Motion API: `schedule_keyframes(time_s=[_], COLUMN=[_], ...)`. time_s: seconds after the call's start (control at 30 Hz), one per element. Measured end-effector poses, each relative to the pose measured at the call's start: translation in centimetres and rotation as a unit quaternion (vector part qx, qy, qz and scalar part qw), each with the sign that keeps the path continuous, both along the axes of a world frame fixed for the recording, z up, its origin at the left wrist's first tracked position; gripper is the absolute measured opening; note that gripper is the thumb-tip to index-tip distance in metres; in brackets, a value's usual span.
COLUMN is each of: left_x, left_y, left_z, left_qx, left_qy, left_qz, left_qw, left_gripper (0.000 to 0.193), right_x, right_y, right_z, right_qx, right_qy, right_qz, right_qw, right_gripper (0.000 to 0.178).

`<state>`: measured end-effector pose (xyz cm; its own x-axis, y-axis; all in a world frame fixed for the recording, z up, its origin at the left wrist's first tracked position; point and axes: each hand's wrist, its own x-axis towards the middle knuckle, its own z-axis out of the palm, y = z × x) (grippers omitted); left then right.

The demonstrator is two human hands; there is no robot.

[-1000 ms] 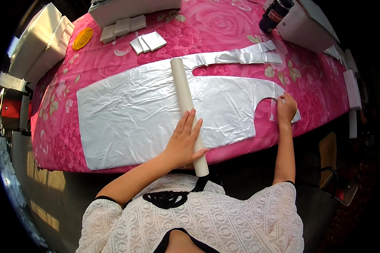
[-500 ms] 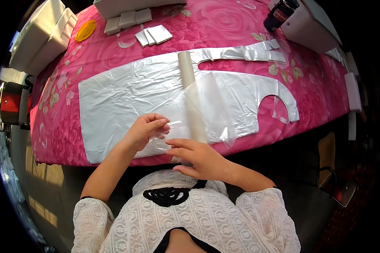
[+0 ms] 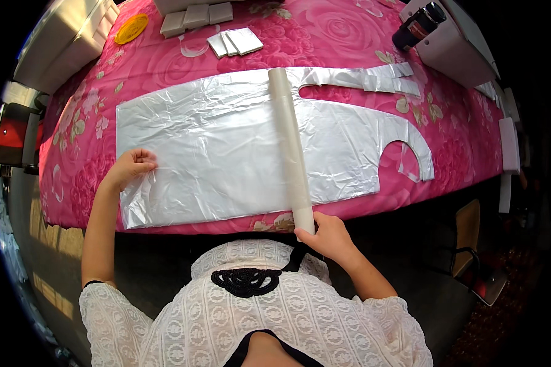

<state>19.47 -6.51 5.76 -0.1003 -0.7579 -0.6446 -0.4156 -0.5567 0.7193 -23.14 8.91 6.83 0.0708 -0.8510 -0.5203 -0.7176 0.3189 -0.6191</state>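
Silver sheet: the large crinkled sheet (image 3: 196,153) lies flat on the surface (image 3: 349,43), its straight short edge to the left, its long lower edge close to the rim nearest the person.
Sheet outline: cut away at the right end; a narrow slot at the upper side, a rounded notch at the lower, strap-like ends (image 3: 390,79) reaching right.
Tube: a long off-white tube (image 3: 292,147) lies across the sheet, right of its middle, tilted slightly; far end at the sheet's upper edge, near end past the lower edge, toward the person.
Right grip: the right hand (image 3: 329,237) is closed round the tube's near end, thumb on the left side, fingers on the right.
Left grip: the left hand (image 3: 130,168) is at the sheet's left part, thumb and fingertips drawn close together; cannot tell whether anything thin is held between them.
Cloth: pink, rose-patterned, covering the surface.
Far side: three silver packets (image 3: 245,41) overlap in a fan; behind them, white packets (image 3: 197,16) in a row.
Far left: yellow disc (image 3: 131,29), near a white box (image 3: 61,46).
Far right: dark bottle (image 3: 419,25), tilted in view, beside a pale box (image 3: 456,49).
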Motion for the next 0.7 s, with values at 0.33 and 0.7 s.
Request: schedule_keyframes(time_s=[0.33, 0.7], left_x=[-11.7, -26.7], left_y=[2.9, 5.9], left_z=[4.5, -5.0], left_qx=[-0.476, -0.480], left_qy=[-0.294, -0.148], left_qz=[-0.195, -0.258], left_qw=[0.806, 0.825], left_gripper=[0.029, 0.065], right_x=[-0.8, -1.3], right_y=[0.3, -0.1], right_z=[0.2, 0.1], right_qx=[0.029, 0.042], right_qy=[-0.016, -0.014], right_qz=[-0.003, 0.031], right_qw=[0.999, 0.999], right_gripper=[0.036, 0.037])
